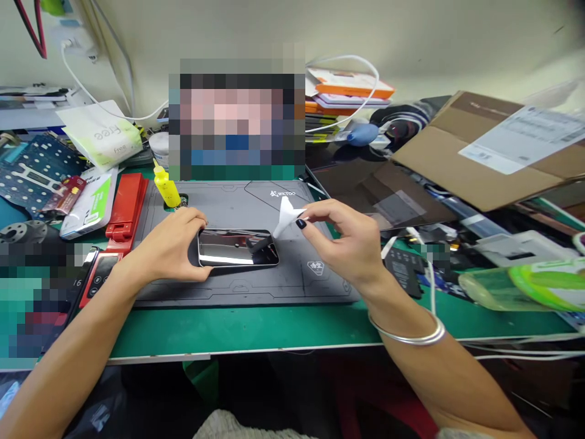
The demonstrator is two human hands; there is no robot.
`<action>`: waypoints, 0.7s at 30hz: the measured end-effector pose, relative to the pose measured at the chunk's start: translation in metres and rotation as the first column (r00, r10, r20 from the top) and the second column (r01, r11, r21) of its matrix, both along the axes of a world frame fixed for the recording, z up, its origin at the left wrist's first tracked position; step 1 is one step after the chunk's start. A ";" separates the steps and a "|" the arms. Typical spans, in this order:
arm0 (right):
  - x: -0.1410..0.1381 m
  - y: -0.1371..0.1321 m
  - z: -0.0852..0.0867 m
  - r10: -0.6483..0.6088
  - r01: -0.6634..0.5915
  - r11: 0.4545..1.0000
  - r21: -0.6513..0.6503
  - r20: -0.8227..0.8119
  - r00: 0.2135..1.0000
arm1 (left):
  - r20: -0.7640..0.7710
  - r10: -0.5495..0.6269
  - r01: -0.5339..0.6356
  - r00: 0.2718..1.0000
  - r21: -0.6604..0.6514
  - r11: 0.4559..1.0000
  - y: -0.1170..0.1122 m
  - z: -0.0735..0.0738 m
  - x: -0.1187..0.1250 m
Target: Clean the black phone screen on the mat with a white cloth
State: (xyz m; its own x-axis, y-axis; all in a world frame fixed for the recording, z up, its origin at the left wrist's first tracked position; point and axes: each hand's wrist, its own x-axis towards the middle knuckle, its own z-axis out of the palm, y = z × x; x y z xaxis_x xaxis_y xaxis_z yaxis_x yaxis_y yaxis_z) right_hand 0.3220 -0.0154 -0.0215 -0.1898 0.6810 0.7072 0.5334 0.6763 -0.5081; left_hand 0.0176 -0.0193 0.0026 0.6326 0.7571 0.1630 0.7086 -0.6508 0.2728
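Note:
A smartphone [228, 249] with a dark, glossy screen lies face up on the grey work mat [256, 286]. My left hand [176, 244] grips its left end between thumb and fingers. Just off the phone's right end, my right hand [345, 238] pinches a crumpled white tissue [289, 214] between thumb and forefinger. The tissue's lower tip hangs close to the phone's corner; whether it touches is unclear. A yellow dropper bottle [167, 186] stands at the mat's upper left, behind my left hand.
Left of the mat lie a red folding holder [125, 210], a white-green box [90, 201] and a black cylindrical part [27, 241]. On the right are a cardboard box [484, 146], a green-lidded container [525, 285] and a white cable [430, 274]. A blurred patch hides the back middle.

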 end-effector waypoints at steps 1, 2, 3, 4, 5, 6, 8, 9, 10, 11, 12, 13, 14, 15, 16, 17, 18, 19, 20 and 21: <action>0.000 0.000 0.000 0.001 -0.001 1.000 -0.001 -0.001 1.000 | 0.031 -0.001 0.000 1.000 0.016 1.000 0.000 0.001 0.000; 0.000 0.000 0.000 0.001 -0.001 1.000 -0.002 -0.002 1.000 | 0.053 -0.006 0.004 0.999 0.030 1.000 -0.001 0.001 -0.001; 0.000 0.000 0.000 0.001 -0.001 1.000 -0.002 -0.002 1.000 | 0.067 -0.012 0.010 0.998 0.042 0.999 -0.001 0.002 -0.001; 0.000 -0.001 0.000 0.001 -0.001 1.000 0.000 -0.004 1.000 | 0.071 -0.019 0.015 0.997 0.050 0.999 -0.001 0.001 -0.001; 0.000 -0.001 0.000 0.002 -0.002 1.000 0.001 -0.004 1.000 | 0.068 -0.023 0.019 0.997 0.052 0.998 0.000 0.001 -0.002; 0.000 -0.001 0.000 0.002 -0.002 1.000 0.001 -0.003 1.000 | 0.061 -0.026 0.023 0.998 0.049 0.999 0.000 0.001 -0.002; -0.001 -0.001 0.000 0.001 -0.001 1.000 0.001 -0.002 1.000 | 0.052 -0.026 0.025 0.998 0.036 0.999 0.000 0.000 -0.003; -0.001 -0.001 0.000 -0.001 0.001 1.000 0.000 -0.004 1.000 | 0.053 -0.025 0.023 0.998 0.033 0.999 0.001 0.000 -0.003; -0.001 -0.001 0.000 -0.005 0.005 1.000 -0.002 -0.006 1.000 | 0.055 -0.024 0.023 0.998 0.031 0.999 0.001 0.000 -0.003; -0.001 -0.001 0.000 -0.010 0.010 1.000 -0.006 -0.010 1.000 | 0.059 -0.027 0.025 0.998 0.032 0.999 0.001 0.000 -0.002; -0.002 -0.001 0.001 -0.017 0.016 1.000 -0.010 -0.014 1.000 | 0.064 -0.031 0.029 0.997 0.034 0.999 0.001 0.000 -0.002; -0.002 -0.001 0.001 -0.023 0.023 1.000 -0.017 -0.019 1.000 | 0.070 -0.037 0.034 0.997 0.037 0.999 0.000 0.001 -0.002; -0.002 -0.002 0.001 -0.030 0.030 0.999 -0.025 -0.022 0.999 | 0.076 -0.041 0.038 0.996 0.040 0.998 0.000 0.001 -0.002; -0.002 -0.002 0.001 -0.034 0.034 0.999 -0.036 -0.021 0.999 | 0.082 -0.044 0.041 0.996 0.042 0.998 0.001 0.001 -0.002; -0.002 -0.002 0.000 -0.034 0.033 0.998 -0.050 -0.010 0.999 | 0.086 -0.045 0.042 0.995 0.043 0.998 0.001 0.001 -0.002; -0.002 -0.002 0.000 -0.025 0.026 0.997 -0.069 0.010 1.000 | 0.084 -0.044 0.041 0.995 0.042 0.998 0.001 0.001 -0.002; -0.003 -0.002 -0.002 -0.002 0.006 0.996 -0.092 0.044 0.999 | 0.077 -0.043 0.040 0.996 0.038 0.998 0.001 0.001 -0.002; -0.004 -0.002 -0.004 0.036 -0.025 0.992 -0.122 0.090 0.995 | 0.066 -0.041 0.039 0.997 0.030 0.999 0.002 0.000 -0.003; -0.004 -0.002 -0.006 0.087 -0.064 0.986 -0.154 0.146 0.986 | 0.051 -0.038 0.037 0.998 0.020 0.999 0.002 -0.001 -0.003; -0.005 -0.001 -0.008 0.142 -0.106 0.978 -0.180 0.201 0.969 | 0.032 -0.034 0.034 0.999 0.011 0.999 0.003 -0.002 -0.003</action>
State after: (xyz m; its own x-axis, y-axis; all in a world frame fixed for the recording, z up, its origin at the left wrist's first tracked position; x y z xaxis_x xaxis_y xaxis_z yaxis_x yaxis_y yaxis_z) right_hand 0.3165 -0.0169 -0.0293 -0.4128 0.7474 0.5206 0.5584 0.6592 -0.5036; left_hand 0.0144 -0.0167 0.0008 0.6523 0.7333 0.1916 0.6770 -0.6774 0.2877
